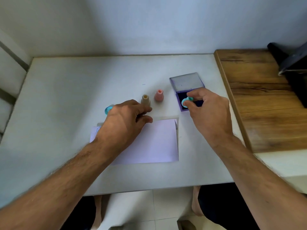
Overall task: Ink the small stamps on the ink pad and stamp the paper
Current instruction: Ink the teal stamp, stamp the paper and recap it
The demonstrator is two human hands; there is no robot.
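Observation:
My right hand (211, 113) is shut on a teal stamp (185, 102), holding it tilted on the dark ink pad (180, 97) of a purple case whose clear lid (186, 82) lies open behind. My left hand (124, 120) hovers over the paper's top edge, thumb and forefinger apart, the forefinger touching the base of an upright beige stamp (145, 99). A pink stamp (159, 95) stands just right of it. A blue stamp (108, 110) peeks out left of my left hand. The pale paper (154, 143) lies in front, with a faint blue mark (98, 129) near its top left corner.
The white table (66, 97) meets a wall at the back and left. A raised wooden surface (265, 105) borders it on the right, with a black object (294, 67) on it. The person's legs show below the front edge.

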